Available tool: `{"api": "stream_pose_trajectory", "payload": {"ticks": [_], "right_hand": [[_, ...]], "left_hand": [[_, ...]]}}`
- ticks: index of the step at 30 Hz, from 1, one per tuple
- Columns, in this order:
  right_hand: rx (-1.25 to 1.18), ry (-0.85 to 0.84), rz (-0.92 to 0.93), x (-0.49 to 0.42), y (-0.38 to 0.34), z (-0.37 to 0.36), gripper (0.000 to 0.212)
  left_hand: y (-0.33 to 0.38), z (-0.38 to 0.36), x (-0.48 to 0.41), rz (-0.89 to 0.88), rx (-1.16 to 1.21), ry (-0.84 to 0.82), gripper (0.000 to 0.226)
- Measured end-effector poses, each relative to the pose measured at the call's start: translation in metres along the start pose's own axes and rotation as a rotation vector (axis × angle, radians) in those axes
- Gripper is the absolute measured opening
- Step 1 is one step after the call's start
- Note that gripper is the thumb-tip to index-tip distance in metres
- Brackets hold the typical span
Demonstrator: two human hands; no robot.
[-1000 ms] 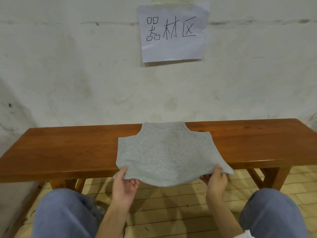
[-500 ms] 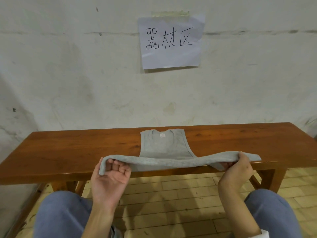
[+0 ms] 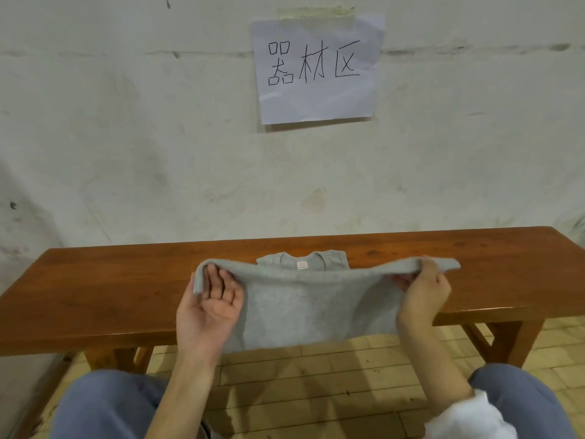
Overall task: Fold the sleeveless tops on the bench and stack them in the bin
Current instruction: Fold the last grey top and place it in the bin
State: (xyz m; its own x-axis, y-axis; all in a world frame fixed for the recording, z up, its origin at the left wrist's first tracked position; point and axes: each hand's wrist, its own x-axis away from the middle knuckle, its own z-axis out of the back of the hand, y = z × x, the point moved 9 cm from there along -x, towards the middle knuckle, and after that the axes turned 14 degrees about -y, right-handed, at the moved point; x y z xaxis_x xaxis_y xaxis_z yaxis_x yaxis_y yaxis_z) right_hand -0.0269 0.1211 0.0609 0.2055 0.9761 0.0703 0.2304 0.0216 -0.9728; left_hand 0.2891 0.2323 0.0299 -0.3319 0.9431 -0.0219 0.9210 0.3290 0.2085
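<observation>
Holding grey sleeveless top [image 3: 316,308] by hem: left hand [image 3: 212,302] fingers hooked under one corner, right hand [image 3: 424,293] pinching other. Hem runs crosswise between fingers; neckline lies on worktop [image 3: 95,280] just beyond them. Both hands equally near; fold likely forward.

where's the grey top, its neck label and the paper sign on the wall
grey top [image 3: 310,308]: head view, middle of the lifted fabric
neck label [image 3: 302,264]: head view, centre of the tag
paper sign [image 3: 319,99]: head view, blank lower part
</observation>
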Motion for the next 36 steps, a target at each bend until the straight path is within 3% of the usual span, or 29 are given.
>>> {"api": "stream_pose_trajectory", "payload": {"ticks": [3,6,8,12,14,20,23,26,32,36], "right_hand": [[0.049,-0.073,-0.039,-0.044,0.014,-0.041,0.033],[0.302,-0.225,-0.107,-0.071,0.052,-0.082,0.041],[0.584,-0.371,-0.145,-0.068,0.091,-0.097,0.044],[1.193,-0.530,-0.006,-0.040,0.136,-0.107,0.064],[1.261,-0.525,0.063,-0.037,0.136,-0.107,0.062],[1.095,-0.368,0.085,-0.112,0.099,-0.081,0.047],[1.288,-0.398,0.025,-0.144,0.098,-0.074,0.045],[1.409,-0.401,0.070,-0.148,0.101,-0.081,0.027],[0.841,-0.125,0.104,-0.112,0.086,-0.046,0.006],[0.767,-0.014,0.164,-0.115,0.072,-0.043,0.014]], "left_hand": [[0.008,0.016,-0.046,0.016,-0.069,0.091,0.026],[0.008,0.051,-0.081,0.017,-0.409,0.255,0.027],[0.007,0.064,-0.090,-0.015,-0.922,0.289,0.026],[-0.023,0.067,-0.114,-0.037,-2.028,-0.016,0.037],[-0.029,0.072,-0.126,-0.038,-2.339,-0.115,0.039],[0.009,0.078,-0.147,-0.105,-2.393,0.050,0.025],[0.011,0.076,-0.143,-0.124,-2.362,0.093,0.015],[0.016,0.064,-0.134,-0.219,-2.351,0.143,0.012],[0.015,0.018,-0.094,-0.658,-2.385,0.025,0.021],[0.023,0.003,-0.113,-0.715,-2.396,0.105,0.014]]}}
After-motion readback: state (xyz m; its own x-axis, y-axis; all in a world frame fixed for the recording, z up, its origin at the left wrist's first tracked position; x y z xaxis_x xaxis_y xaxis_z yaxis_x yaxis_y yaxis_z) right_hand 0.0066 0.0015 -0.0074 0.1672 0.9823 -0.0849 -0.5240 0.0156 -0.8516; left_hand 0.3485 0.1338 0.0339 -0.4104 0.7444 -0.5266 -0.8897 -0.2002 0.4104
